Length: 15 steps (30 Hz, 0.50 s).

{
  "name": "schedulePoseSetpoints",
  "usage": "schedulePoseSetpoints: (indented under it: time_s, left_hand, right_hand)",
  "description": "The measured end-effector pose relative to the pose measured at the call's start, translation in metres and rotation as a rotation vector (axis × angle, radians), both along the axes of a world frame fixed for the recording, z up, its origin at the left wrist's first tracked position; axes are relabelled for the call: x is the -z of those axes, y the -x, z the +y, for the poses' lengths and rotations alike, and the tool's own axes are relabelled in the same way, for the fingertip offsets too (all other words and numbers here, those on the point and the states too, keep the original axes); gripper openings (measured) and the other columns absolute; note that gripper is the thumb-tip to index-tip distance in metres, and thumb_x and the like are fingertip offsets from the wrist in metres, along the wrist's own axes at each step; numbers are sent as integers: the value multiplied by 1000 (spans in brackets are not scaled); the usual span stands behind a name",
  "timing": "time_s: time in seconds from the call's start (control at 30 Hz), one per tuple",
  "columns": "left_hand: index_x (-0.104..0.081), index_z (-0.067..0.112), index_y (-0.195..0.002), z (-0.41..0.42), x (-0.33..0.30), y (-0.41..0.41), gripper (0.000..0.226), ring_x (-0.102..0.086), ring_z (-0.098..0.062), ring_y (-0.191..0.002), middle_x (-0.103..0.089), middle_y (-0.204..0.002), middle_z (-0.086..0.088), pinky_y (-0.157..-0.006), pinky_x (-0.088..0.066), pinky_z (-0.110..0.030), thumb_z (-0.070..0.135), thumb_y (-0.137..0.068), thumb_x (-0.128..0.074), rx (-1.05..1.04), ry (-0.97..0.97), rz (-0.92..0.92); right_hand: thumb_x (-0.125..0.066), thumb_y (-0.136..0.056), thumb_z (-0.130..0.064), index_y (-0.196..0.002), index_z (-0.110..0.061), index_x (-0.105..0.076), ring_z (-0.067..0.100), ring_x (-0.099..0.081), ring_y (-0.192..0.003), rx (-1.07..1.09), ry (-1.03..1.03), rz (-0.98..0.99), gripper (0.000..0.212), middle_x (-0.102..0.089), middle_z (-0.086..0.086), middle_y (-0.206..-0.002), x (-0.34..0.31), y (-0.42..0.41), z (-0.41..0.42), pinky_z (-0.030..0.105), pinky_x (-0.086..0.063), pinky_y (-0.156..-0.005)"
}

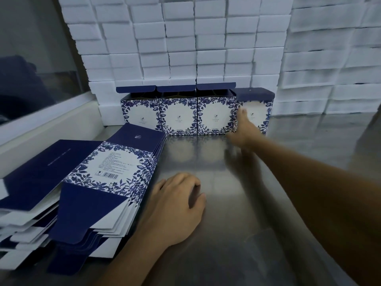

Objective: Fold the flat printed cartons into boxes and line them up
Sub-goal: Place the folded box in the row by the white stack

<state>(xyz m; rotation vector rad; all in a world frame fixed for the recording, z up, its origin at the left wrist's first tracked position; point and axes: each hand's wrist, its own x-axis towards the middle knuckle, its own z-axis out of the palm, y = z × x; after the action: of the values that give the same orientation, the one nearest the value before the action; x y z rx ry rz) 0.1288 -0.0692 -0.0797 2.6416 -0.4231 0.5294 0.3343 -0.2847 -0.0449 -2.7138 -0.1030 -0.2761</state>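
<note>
1. Four folded boxes (198,114) stand in a row at the table's (257,203) back; the right hand (244,131), blurred, fingers straight, touches the rightmost box (259,112).
2. The left hand (177,205) rests flat, loosely spread, just beside the flat cartons (99,182).

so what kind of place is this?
Probably a packing workshop: a stack of flat cartons on a steel table, four folded boxes in a row, and a wall of white foam blocks behind.

The right hand (244,131) is motion-blurred, so its grip cannot be told, and it hides the lower left corner of the fourth box (257,112). Left of that box, the carton stack (86,193) runs past the frame's edge; its print is too small to read.
</note>
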Motion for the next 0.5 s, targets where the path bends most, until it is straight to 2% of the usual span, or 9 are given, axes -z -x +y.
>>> schedulePoseSetpoints:
  time_s: [0.03, 0.07, 0.1, 0.17, 0.33, 0.5]
  left_hand:
    - [-50, 36, -101, 0, 0, 0, 17, -46, 1, -103, -51, -107, 23, -97, -27, -24, 50, -93, -47, -2, 0, 1]
    - [-50, 36, -101, -1, 1, 0, 17, -46, 1, -102, -50, -106, 23, -97, -27, -24, 50, -92, -46, -3, -5, 5]
    - [-49, 36, -101, -1, 0, -1, 18, -46, 1, -102, -50, -106, 23, -97, -28, -25, 51, -92, -45, -5, -11, 8]
    - [-50, 36, -100, -1, 0, -1, 18, -46, 0, -102, -51, -105, 23, -97, -28, -25, 51, -92, -45, -6, -12, 17]
    - [-53, 34, -104, -1, -2, 0, 18, -47, -4, -104, -52, -108, 20, -98, -28, -26, 47, -93, -48, -16, -14, 36]
    - [-60, 26, -97, -4, -10, 7, 20, -56, -17, -95, -59, -100, 10, -96, -38, -35, 43, -93, -50, -32, -108, -27]
  right_hand:
    - [-52, -99, -34, -159, -6, -5, 39, -34, -145, 3, 41, 24, 81, 6, 12, -168, 13, 5, 4, 48, -32, -114]
    - [-45, -101, -40, -154, -3, -22, 37, -38, -142, 0, 98, 24, 69, -11, 16, -167, 23, 11, 7, 47, -31, -114]
    - [-40, -101, -43, -143, -3, -40, 36, -46, -136, -1, 139, 10, 58, -31, 19, -159, 29, 16, 8, 45, -34, -110]
    - [-38, -100, -44, -122, -7, -54, 34, -54, -123, 17, 146, -15, 46, -55, 21, -137, 31, 27, 11, 42, -38, -101]
    - [-41, -99, -40, -108, -12, -57, 35, -57, -113, -30, 117, -57, 34, -61, 18, -122, 33, 61, 14, 40, -42, -95]
    - [-45, -96, -41, -108, -17, -61, 34, -58, -113, -15, 40, -78, 31, -63, 12, -122, 35, 99, 13, 40, -44, -94]
